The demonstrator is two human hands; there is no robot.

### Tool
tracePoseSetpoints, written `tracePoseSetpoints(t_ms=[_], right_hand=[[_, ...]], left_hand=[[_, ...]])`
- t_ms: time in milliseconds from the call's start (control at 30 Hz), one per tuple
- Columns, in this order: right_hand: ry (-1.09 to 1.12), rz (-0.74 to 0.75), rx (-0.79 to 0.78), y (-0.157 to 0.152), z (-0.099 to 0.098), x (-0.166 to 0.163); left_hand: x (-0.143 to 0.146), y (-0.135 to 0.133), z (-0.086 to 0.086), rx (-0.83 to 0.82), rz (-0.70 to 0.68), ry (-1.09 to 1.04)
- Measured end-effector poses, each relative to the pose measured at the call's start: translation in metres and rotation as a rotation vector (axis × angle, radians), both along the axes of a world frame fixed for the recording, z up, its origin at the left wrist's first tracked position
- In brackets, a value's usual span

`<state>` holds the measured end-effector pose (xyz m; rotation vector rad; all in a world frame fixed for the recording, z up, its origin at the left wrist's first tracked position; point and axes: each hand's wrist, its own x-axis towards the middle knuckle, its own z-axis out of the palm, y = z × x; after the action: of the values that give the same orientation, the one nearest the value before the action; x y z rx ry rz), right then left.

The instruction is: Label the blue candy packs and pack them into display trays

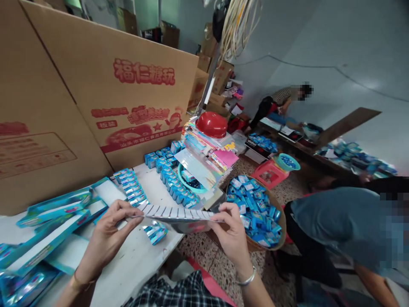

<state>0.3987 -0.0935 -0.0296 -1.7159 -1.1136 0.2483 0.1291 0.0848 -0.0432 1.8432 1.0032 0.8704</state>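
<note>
My left hand [116, 224] pinches the left end of a long strip [179, 213]. White segments parted by dark lines run along its top, and its underside is shiny grey. At the opposite end, my right hand [230, 228] grips it between thumb and fingers. The strip hangs level above the white table's front edge. Just below it lies a small group of shiny blue packets [155, 232]. Beyond my left hand, a row of similar blue packets [131, 187] lies on the table [131, 256]. Further rows of small blue boxes [179, 185] stand behind the strip.
Open blue cartons [54, 217] pile up at left before a large cardboard sheet [143, 98]. A red bowl [211, 124] tops stacked paper beside a teal basket [191, 184]. Right stands a round container [281, 226] of blue boxes [251, 204]. One person [338, 230] bends nearby; another works farther back.
</note>
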Motion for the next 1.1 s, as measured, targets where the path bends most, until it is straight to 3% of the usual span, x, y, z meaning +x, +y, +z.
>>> tracePoseSetpoints(t_ms=[67,167,233,300,400,467,533,600,667,733,800,900,967,1100], right_hand=[[0.016,0.063,0.023,-0.008,0.008,0.004],[0.235,0.183,-0.051,-0.014,0.007,0.014],[0.326,0.205,-0.170,-0.012,-0.002,0.024],[0.245,0.189,-0.295,-0.005,-0.014,0.034],[-0.093,0.124,-0.333,0.014,-0.029,0.035],[-0.241,0.188,-0.291,0.029,-0.039,0.022],[-0.195,0.374,-0.322,0.046,-0.055,0.005],[-0.014,0.514,-0.412,0.062,-0.076,-0.006],[0.135,0.592,-0.486,0.078,-0.099,-0.008],[0.142,0.622,-0.553,0.094,-0.122,-0.006],[0.026,0.598,-0.592,0.112,-0.143,-0.006],[-0.170,0.560,-0.505,0.140,-0.168,-0.024],[-0.231,0.572,-0.434,0.156,-0.182,-0.045],[-0.323,0.537,-0.402,0.169,-0.200,-0.081]], left_hand=[[0.004,-0.002,0.008,0.013,-0.043,-0.047],[0.016,-0.004,0.009,-0.228,-0.113,-0.155],[0.028,-0.005,-0.003,-0.445,-0.122,-0.178],[0.040,-0.006,-0.020,-0.522,-0.104,-0.154],[0.057,-0.008,-0.041,-0.397,-0.117,-0.068],[0.066,-0.010,-0.045,-0.314,-0.178,-0.006],[0.072,-0.012,-0.045,-0.258,-0.214,0.042],[0.077,-0.009,-0.051,-0.219,-0.192,0.092],[0.080,-0.002,-0.068,-0.235,-0.156,0.127],[0.079,0.010,-0.097,-0.320,-0.148,0.144],[0.077,0.023,-0.130,-0.375,-0.111,0.187],[0.072,0.038,-0.169,-0.316,0.017,0.295],[0.068,0.043,-0.182,-0.288,0.072,0.334],[0.059,0.048,-0.188,-0.282,0.127,0.340]])
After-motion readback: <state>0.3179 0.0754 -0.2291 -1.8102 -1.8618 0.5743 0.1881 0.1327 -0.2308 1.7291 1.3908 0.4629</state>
